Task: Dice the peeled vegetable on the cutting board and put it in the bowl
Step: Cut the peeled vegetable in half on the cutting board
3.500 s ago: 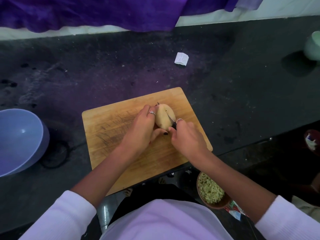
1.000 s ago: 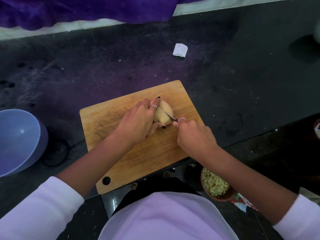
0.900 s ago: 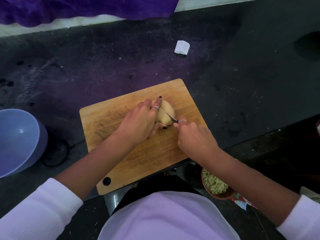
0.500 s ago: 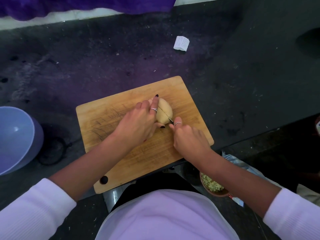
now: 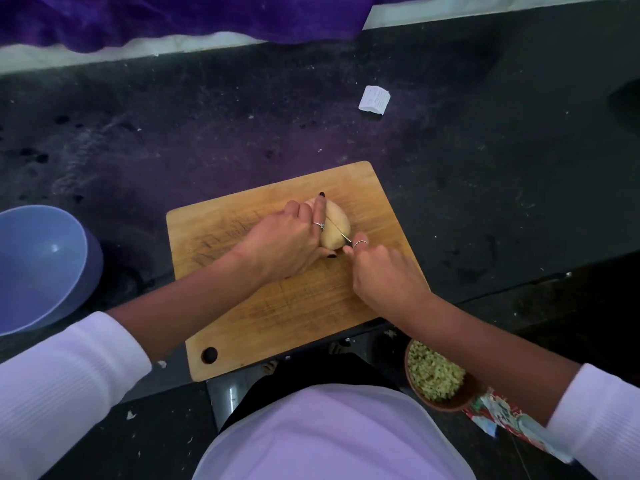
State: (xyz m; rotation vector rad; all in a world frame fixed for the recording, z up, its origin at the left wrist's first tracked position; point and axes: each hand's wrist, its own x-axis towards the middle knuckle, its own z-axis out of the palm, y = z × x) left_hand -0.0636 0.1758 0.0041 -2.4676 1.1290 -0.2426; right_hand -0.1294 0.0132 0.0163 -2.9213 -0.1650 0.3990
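- Lying near the far middle of the cutting board (image 5: 294, 306), the peeled vegetable (image 5: 334, 223), pale yellow and egg-shaped, was the thing being cut.
- Its long axis ran from the near edge of the board toward the far edge, leaning a little left, with the narrower end pointing away from the person.
- A thin knife blade (image 5: 341, 232) crossed its top roughly along that axis, apparently splitting it lengthwise; how deep the blade sat could not be told.
- The left hand (image 5: 287, 244) was wrapped over the vegetable's left side, one finger stretched along the top beside the blade and the thumb tucked at the near end. This grip likely kept the rounded body from rolling under the knife.
- The right hand (image 5: 377, 268) was closed around the knife handle, which the fingers hid, with one finger extended toward the blade, probably to steady the cut.
- The wooden board lay at an angle on the dark desk (image 5: 485, 202), its near corner hanging past the desk edge.
- A blue bowl (image 5: 38, 265) stood on the desk well to the left of the board, seemingly ready for the dice; nothing showed inside it.
- Farther out, a small white paper scrap (image 5: 374, 100) lay on the desk beyond the board.
- Below the right forearm, off the desk, sat a brown dish of chopped green bits (image 5: 436, 379).
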